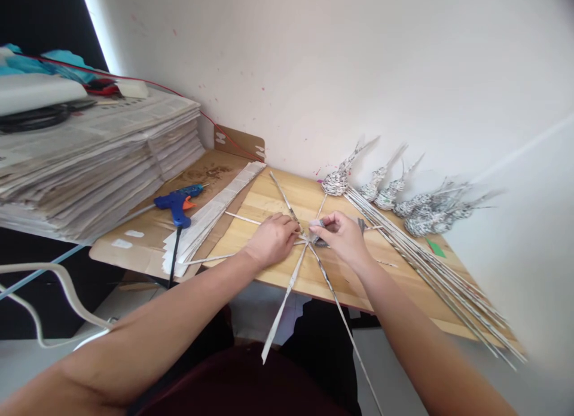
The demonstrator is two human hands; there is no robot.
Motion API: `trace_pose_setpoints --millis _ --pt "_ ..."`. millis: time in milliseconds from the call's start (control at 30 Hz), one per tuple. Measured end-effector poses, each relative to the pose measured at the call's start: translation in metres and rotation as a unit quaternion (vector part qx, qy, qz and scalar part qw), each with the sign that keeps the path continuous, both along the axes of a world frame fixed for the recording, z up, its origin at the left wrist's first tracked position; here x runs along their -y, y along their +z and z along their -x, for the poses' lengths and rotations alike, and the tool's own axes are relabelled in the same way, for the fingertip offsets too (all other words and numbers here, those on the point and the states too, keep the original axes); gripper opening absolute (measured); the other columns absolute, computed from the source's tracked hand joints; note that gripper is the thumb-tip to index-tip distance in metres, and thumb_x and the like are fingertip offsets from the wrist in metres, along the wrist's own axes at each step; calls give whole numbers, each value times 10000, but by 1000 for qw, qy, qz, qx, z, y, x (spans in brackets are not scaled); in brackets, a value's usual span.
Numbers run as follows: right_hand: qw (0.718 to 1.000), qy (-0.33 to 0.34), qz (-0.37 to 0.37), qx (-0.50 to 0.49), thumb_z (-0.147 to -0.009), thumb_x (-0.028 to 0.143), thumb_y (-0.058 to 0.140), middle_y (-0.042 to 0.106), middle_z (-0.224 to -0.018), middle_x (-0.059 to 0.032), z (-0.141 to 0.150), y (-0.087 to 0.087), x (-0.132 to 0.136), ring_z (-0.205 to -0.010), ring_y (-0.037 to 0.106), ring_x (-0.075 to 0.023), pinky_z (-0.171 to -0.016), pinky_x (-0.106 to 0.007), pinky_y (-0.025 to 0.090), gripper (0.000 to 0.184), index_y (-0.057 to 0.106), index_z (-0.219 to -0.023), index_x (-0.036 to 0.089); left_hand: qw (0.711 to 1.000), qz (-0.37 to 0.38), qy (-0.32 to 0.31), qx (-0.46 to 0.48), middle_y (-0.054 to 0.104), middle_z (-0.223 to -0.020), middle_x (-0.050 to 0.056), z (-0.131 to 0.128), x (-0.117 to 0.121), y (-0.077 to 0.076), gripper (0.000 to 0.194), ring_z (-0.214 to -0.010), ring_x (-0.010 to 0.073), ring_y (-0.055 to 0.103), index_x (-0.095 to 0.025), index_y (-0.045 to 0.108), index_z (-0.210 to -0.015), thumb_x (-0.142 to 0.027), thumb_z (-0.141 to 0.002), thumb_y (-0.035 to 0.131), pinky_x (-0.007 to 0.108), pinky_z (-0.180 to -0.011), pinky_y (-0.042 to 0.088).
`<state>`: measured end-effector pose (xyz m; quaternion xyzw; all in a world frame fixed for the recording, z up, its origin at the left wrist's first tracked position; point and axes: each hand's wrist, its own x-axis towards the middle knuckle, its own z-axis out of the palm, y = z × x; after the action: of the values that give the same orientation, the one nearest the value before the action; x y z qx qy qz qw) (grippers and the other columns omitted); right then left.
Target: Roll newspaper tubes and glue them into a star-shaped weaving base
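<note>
Thin rolled newspaper sticks [291,278] cross at one centre and fan out like spokes over the wooden board [251,195], two of them reaching past its front edge. My left hand [275,239] lies beside the crossing, its fingers closed on the sticks there. Just right of the centre, my right hand [343,236] pinches a grey patterned strip [321,242], which shows on both sides of the fingers. What kind of strip it is stays unclear. Part of the crossing is hidden by the fingertips.
At right lies a bundle of long paper sticks [417,254], with several woven newspaper shapes [335,183] behind it along the wall. To the left are a blue glue gun [178,204] with its cord, flat paper strips [210,216] and a tall newspaper stack [152,159].
</note>
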<state>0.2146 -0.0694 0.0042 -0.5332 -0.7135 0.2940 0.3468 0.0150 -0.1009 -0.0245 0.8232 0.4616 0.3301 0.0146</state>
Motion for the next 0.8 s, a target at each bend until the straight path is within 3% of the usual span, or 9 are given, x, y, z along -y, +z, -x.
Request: trace_pose_setpoints --millis 167,267,467,800 --pt "998 50 -31 33 -784 293 634 714 -911 -61 -4 -3 7 -818 676 -193 -776 -341 528 130 637 -873 199 1000 6 1 -14 631 -894 76 0 1 2 141 -899 214 556 -177 640 -864 -247 -882 519 371 -858 431" --pt "992 62 -87 68 -821 226 576 712 -946 -65 -5 0 12 -842 668 -191 -774 -331 524 145 669 -930 205 1000 7 7 -21 633 -895 73 0 2 2 149 -903 216 558 -177 647 -875 -262 -883 524 370 -851 429" --pt "949 145 -206 189 -870 190 537 665 -950 -92 -1 1 22 -921 611 -207 -853 -352 492 175 704 -924 183 1000 6 12 -26 637 -888 72 0 1 1 154 -908 216 559 -178 654 -870 -259 -884 524 370 -850 426" --pt "899 195 -211 330 -902 95 415 605 -880 -128 9 0 29 -875 525 -239 -823 -388 463 294 704 -863 121 999 -18 -11 -40 644 -890 67 0 2 1 219 -916 206 550 -179 685 -890 -258 -915 482 358 -860 417"
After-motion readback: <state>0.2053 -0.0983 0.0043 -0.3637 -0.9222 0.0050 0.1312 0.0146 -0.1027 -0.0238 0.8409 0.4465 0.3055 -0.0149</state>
